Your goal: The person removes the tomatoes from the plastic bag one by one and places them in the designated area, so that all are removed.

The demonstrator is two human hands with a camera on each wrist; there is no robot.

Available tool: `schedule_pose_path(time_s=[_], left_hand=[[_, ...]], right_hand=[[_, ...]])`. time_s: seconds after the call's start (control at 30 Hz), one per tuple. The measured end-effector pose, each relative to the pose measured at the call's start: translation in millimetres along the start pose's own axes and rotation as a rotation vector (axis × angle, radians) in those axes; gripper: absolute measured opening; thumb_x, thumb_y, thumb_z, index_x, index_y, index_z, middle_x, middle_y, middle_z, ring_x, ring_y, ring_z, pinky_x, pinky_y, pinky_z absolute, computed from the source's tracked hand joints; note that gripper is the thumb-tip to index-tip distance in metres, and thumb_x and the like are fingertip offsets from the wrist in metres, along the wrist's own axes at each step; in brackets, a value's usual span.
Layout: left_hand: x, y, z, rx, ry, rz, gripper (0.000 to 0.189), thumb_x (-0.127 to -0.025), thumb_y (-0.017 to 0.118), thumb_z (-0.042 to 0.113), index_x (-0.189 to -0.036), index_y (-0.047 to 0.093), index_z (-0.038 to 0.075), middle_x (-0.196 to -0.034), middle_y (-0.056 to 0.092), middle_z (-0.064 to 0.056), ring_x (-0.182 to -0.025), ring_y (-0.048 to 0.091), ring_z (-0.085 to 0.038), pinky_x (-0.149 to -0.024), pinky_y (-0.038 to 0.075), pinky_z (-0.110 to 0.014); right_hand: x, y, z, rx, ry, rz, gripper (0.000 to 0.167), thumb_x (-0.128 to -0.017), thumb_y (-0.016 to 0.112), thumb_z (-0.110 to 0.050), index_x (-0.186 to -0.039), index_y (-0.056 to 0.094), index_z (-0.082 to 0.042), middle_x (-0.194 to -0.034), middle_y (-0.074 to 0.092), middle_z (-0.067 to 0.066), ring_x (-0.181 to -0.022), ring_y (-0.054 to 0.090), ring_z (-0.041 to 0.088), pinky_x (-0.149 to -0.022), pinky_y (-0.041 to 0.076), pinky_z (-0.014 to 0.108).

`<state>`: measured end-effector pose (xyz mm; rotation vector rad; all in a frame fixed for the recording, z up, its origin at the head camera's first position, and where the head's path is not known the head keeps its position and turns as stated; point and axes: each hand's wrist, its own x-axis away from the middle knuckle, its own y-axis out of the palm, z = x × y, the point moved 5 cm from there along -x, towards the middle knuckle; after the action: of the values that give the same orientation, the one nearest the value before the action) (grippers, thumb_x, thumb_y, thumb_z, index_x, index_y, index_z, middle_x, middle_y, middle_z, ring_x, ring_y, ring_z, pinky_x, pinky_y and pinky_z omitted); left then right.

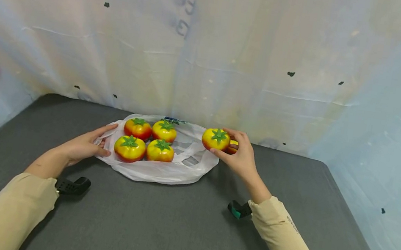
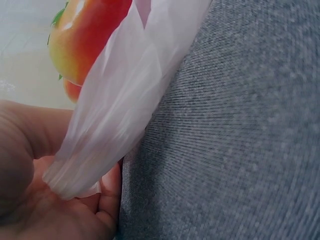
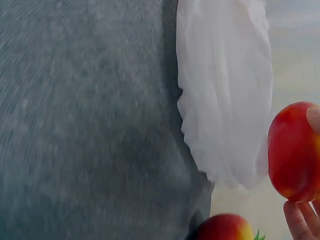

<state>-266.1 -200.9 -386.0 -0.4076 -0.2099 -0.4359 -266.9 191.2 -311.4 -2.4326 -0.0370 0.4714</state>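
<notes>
A white plastic bag (image 1: 162, 175) lies spread on the table, its mouth facing up. Four shiny yellow-and-red tomatoes with green leafy tops sit in its left half; one is the front left tomato (image 1: 129, 149). My left hand (image 1: 83, 147) holds the bag's left edge, with gathered plastic (image 2: 107, 120) running in between thumb and fingers. At the bag's right rim, my right hand (image 1: 238, 154) grips another tomato (image 1: 216, 139) between thumb and fingertips. Partly hidden behind that hand is one more tomato (image 1: 234, 144), which also shows at the bottom of the right wrist view (image 3: 222, 228).
The dark grey table (image 1: 155, 229) reaches back to a pale plastic sheet (image 1: 232, 61) hung behind and at the sides. Black bands (image 1: 74, 185) are worn on both wrists, below beige sleeves (image 1: 15, 210).
</notes>
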Motion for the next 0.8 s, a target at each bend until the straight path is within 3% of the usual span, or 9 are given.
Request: schedule_pose_path(time_s=[0.33,0.8], left_hand=[[-0.6,-0.2,-0.4,0.01,-0.011,0.005,0.098,-0.086,0.063,0.007,-0.154,-0.005,0.024,-0.156,-0.022,-0.024,-0.14,-0.014,-0.053,-0.104,0.004,-0.076],[0.6,-0.1,0.7,0.0,-0.001,0.008,0.097,-0.086,0.063,0.006,-0.155,-0.003,0.024,-0.156,-0.02,-0.025,-0.139,-0.011,-0.053,-0.103,0.006,-0.076]], right_hand=[[4.1,-19,9,0.021,0.045,0.036,0.065,-0.077,0.081,-0.021,-0.135,0.053,-0.01,-0.126,0.046,0.015,-0.112,0.057,0.031,-0.095,0.052,0.042],[2.7,-56,23,0.071,0.057,0.124,0.065,-0.079,0.079,-0.021,-0.136,0.052,-0.008,-0.128,0.045,0.018,-0.12,0.048,0.031,-0.099,0.047,0.048]])
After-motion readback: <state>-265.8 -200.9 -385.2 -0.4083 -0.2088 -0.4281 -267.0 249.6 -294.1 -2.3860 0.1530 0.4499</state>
